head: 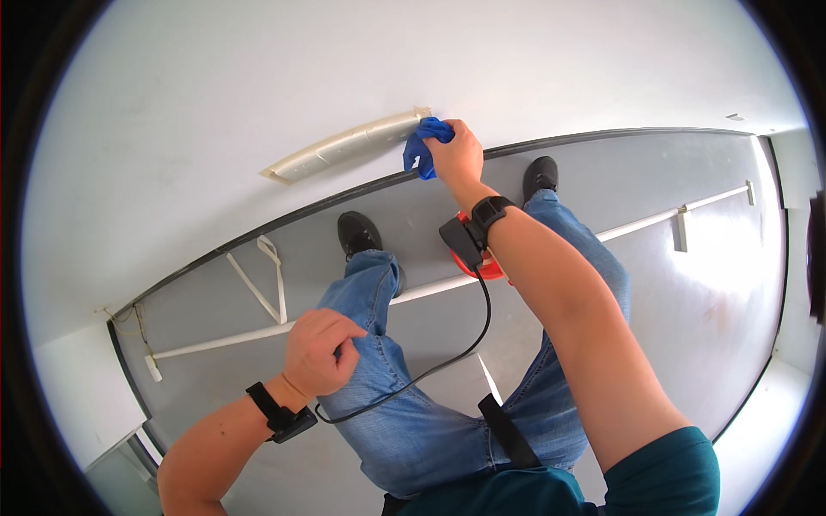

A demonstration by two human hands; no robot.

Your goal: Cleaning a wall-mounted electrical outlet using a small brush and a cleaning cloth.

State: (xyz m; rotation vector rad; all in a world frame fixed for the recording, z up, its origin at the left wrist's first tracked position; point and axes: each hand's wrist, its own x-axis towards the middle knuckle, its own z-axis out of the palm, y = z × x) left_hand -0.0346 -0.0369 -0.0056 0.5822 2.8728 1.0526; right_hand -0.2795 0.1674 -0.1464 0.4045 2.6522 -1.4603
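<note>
My right hand (pixel 459 155) grips a crumpled blue cloth (pixel 423 145) against the white wall (pixel 258 77), low down near the dark baseboard. The cloth touches the right end of a long, narrow beige strip (pixel 345 145) fixed to the wall, its edges looking taped. On my left knee rests my left hand (pixel 322 351), fingers curled in, with nothing visible in it. A black device is strapped to each wrist, and a black cable (pixel 481 329) runs between them. Behind the right wrist device, a round red object (pixel 490 267) is mostly hidden.
A long white pole (pixel 226 338) with end brackets lies across the grey floor (pixel 277 464), passing behind my legs. Folded white strips (pixel 271 277) stand by the baseboard (pixel 361 191). Thin loose wires (pixel 132 316) come from the wall at left. Between my thighs lies a pale flat piece (pixel 461 380).
</note>
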